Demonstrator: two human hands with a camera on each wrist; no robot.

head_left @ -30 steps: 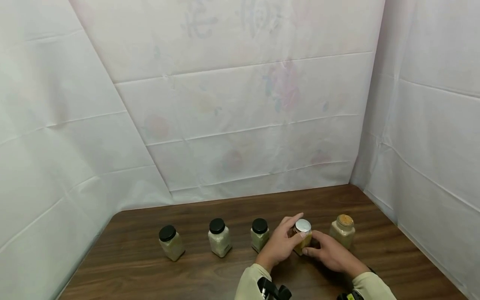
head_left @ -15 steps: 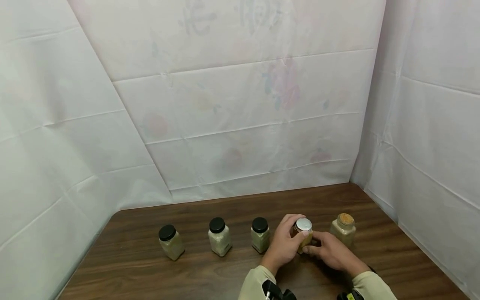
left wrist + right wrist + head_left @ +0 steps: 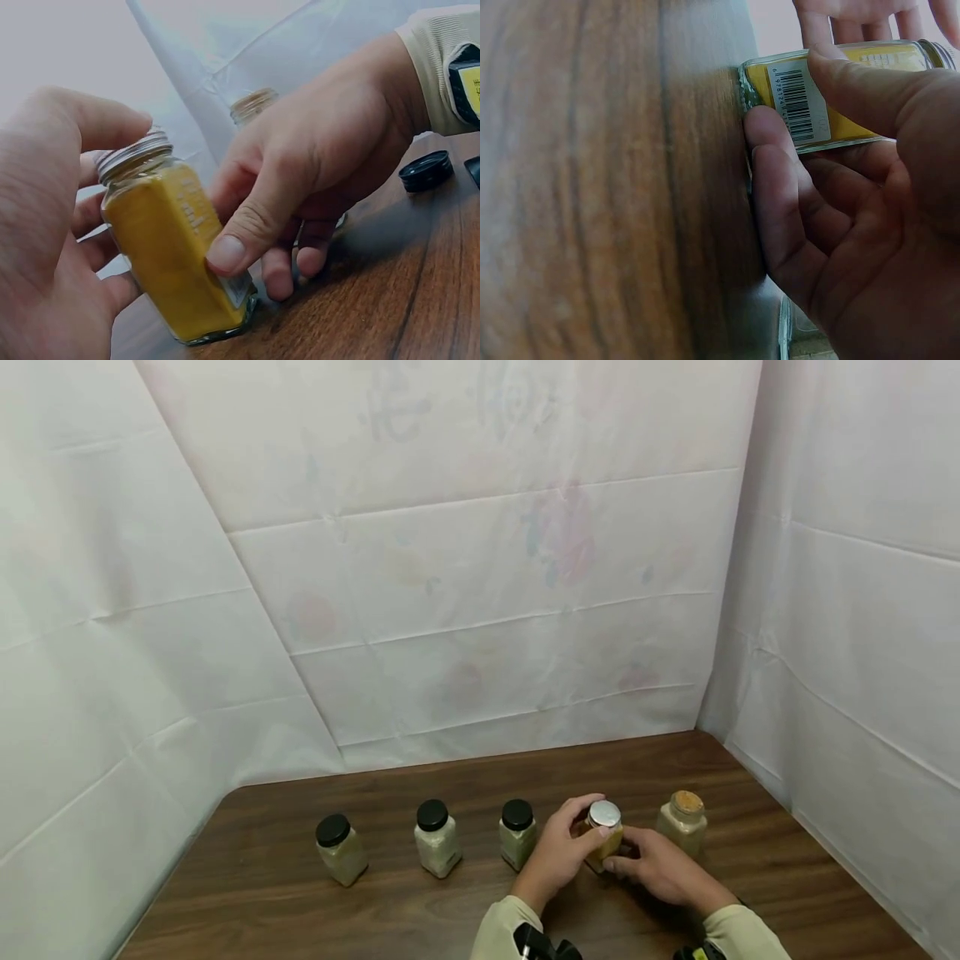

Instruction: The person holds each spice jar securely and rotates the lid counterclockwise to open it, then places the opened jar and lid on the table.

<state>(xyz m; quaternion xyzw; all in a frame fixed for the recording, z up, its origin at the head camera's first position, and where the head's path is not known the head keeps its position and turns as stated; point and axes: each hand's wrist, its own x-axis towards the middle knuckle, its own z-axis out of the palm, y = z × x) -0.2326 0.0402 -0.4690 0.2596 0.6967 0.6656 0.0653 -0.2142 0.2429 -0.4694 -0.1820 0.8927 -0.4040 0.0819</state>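
Near the front right of the dark wood-grain tabletop [image 3: 300,893], a small square glass jar of yellow powder with a silver screw lid [image 3: 603,832] stands upright, its long axis vertical, fourth in a row of five jars. Both hands close on it from the near side. The left hand [image 3: 561,852] cups its left face, fingers curled round the body and the thumb arched up by the lid. The right hand [image 3: 654,863] grips it from the right, thumb pressed flat on the labelled face and fingertips tucked by the base where it meets the wood. Both are equally near, so the jar sits directly between the palms.

Left of them stand three clear square jars with black lids [image 3: 435,838], filled with pale grains. Just right, partly behind the right hand, stands a cork-topped glass jar [image 3: 683,821] of beige powder. Creased white sheeting [image 3: 480,610] walls the space.
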